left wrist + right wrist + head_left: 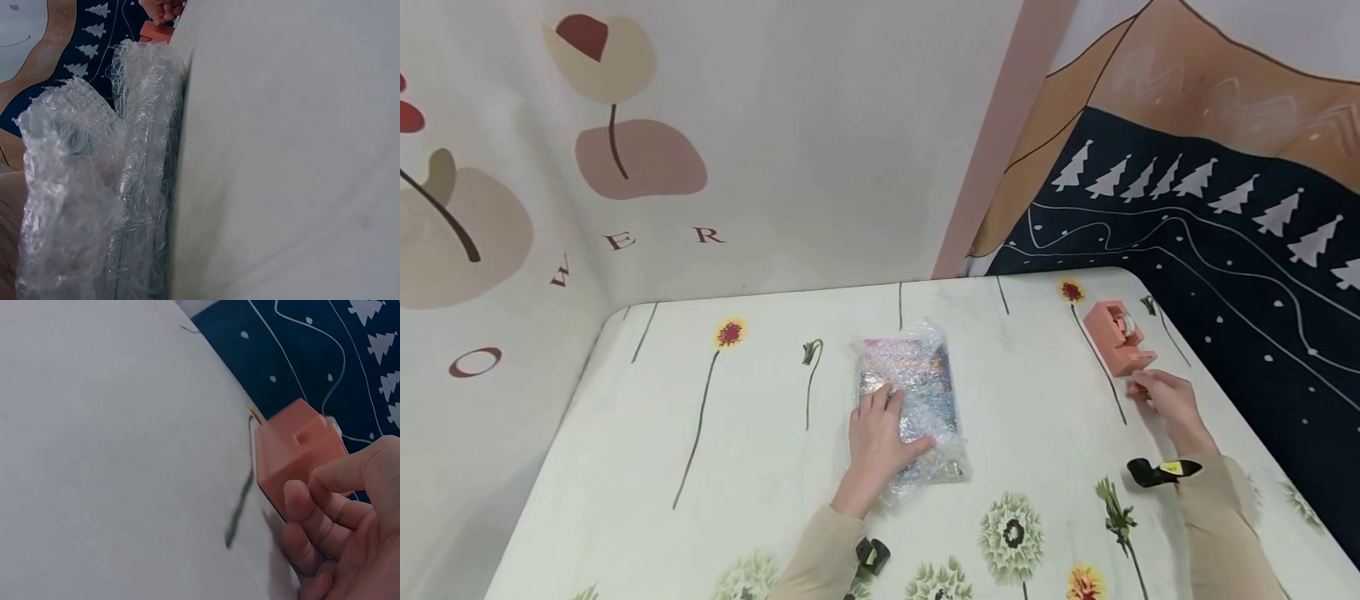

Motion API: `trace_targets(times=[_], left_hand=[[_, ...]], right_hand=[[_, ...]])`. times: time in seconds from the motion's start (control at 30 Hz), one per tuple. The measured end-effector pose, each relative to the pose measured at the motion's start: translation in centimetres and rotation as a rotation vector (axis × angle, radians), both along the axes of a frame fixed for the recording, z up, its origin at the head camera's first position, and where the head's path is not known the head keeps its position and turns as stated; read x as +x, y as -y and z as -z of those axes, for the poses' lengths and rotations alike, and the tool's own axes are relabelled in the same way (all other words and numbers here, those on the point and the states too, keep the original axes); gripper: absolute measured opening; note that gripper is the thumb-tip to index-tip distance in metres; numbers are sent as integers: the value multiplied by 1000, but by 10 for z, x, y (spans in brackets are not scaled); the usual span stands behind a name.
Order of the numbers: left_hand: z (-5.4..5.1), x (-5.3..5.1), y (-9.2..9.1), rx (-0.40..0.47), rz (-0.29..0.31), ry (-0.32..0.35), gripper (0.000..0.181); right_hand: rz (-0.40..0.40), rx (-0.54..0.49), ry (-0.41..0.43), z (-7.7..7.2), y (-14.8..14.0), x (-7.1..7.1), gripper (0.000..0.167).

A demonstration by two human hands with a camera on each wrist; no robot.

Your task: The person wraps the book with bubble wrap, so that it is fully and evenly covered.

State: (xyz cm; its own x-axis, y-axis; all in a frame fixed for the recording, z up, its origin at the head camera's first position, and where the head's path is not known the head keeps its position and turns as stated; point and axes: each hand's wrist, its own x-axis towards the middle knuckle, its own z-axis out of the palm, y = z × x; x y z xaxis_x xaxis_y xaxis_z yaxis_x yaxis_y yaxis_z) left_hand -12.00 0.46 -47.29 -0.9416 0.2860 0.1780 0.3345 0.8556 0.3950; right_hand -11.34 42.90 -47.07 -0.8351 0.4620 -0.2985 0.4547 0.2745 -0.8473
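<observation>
A flat rectangular package (913, 408) with a colourful cover, perhaps a book, lies wrapped in clear bubble wrap (144, 156) mid-table. My left hand (877, 442) rests on its left part, thumb reaching to the right and fingers spread over the wrap. In the left wrist view a loose wrap flap (69, 206) stands up. A pink tape dispenser (1116, 337) with a roll of tape (1125, 325) stands at the right. Right at the dispenser's near end, my right hand (1168, 404) pinches with thumb and forefinger, seemingly on the tape's end; the clear strip is hard to see.
A white tablecloth (1037, 383) with printed flowers covers the table. Behind it hangs a pale printed curtain (820, 167), and a dark blue one with trees (1225, 250) borders the right edge. Black straps (1161, 472) sit on both wrists.
</observation>
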Motion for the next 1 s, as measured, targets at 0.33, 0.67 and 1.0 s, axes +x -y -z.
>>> trace_targets(times=[0.33, 0.67, 1.0], left_hand=[[1, 0, 0, -9, 2, -9, 84], [1, 0, 1, -17, 3, -19, 84], [1, 0, 0, -19, 4, -3, 83]], right_hand=[[0, -9, -13, 3, 5, -5, 24], [-97, 96, 2, 1, 3, -3, 30], [-244, 205, -17, -4, 6, 9, 42]])
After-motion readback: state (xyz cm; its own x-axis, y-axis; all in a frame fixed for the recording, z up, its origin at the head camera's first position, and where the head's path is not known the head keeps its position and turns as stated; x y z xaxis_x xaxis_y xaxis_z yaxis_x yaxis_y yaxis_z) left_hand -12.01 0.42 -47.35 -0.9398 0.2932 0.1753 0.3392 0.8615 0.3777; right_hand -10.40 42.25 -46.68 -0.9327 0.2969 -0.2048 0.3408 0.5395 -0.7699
